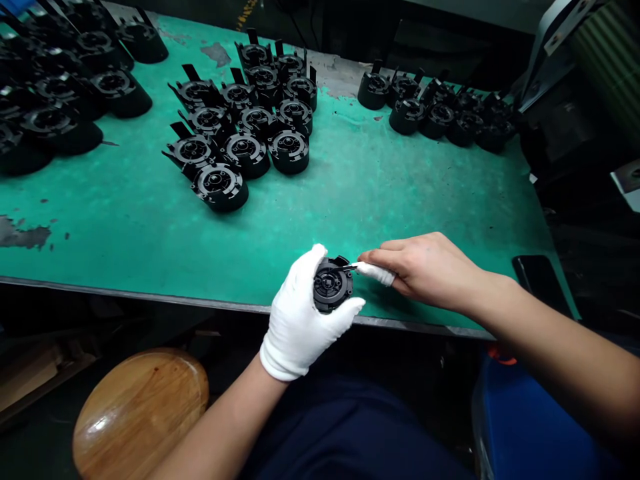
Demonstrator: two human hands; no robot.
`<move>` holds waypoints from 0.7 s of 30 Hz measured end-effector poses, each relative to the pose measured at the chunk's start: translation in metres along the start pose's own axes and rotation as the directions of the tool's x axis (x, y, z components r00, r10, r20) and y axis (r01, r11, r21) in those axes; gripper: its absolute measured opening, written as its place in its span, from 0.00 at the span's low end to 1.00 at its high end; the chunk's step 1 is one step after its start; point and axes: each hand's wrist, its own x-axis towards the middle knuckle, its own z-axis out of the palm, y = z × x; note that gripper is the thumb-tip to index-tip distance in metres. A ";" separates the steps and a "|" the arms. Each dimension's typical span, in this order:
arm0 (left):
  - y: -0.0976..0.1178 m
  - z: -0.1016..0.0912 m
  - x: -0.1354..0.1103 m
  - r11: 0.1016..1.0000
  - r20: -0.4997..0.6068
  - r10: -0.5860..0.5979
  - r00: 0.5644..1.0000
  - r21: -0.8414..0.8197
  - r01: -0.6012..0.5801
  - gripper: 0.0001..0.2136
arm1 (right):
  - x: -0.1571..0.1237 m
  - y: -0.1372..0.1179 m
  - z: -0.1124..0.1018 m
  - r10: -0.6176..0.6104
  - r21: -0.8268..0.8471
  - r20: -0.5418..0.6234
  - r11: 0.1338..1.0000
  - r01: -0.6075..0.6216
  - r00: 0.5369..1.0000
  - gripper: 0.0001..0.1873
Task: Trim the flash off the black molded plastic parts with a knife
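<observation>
A green tabletop (pixel 370 200) spreads across the scene, its surface smooth but worn through to grey in ragged patches at the left and far edges, with a grey strip along the near edge. Near right, below it, is a blue container (pixel 540 427) with a smooth face; near left is a round wooden stool (pixel 143 407), glossy and grained. On the table sit black moulded parts, short cylinders with ringed, slotted tops: a crowded left group (pixel 117 87), a middle group (pixel 245 150) with upright tabs, and a far-right group (pixel 407 113) in close rows. A flat dark slab (pixel 540 280) with rounded corners lies at the right, beside the right forearm.

The left hand (pixel 303 323), in a white knit glove, comes up from the near side, fingers and thumb curved apart in a C. The bare right hand (pixel 430 270) reaches in from the right, back upward, its digits drawn together in a pinch, one of them wrapped in white.

The round black part (pixel 330 285) is just over the table's near edge, seated in the left hand's curve: gloved fingers close along its left and far side, thumb along its near side. The right hand's pinch holds a thin dark tool (pixel 349 268), which points left onto the part's far-right rim; whether the tip touches is unclear.
</observation>
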 end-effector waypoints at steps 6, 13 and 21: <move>-0.001 0.000 0.000 1.000 0.001 -0.007 1.000 -0.006 0.007 0.41 | 0.000 -0.001 -0.001 -0.020 0.048 -0.002 0.999 0.020 1.000 0.19; 0.001 -0.001 0.001 0.999 0.014 -0.009 1.000 -0.034 0.009 0.45 | 0.002 -0.001 -0.002 -0.005 0.024 0.029 1.000 0.004 1.000 0.17; 0.001 -0.001 0.000 1.000 0.013 -0.008 1.000 -0.027 0.009 0.44 | -0.020 -0.012 0.001 0.016 0.183 0.112 0.982 -0.036 0.994 0.16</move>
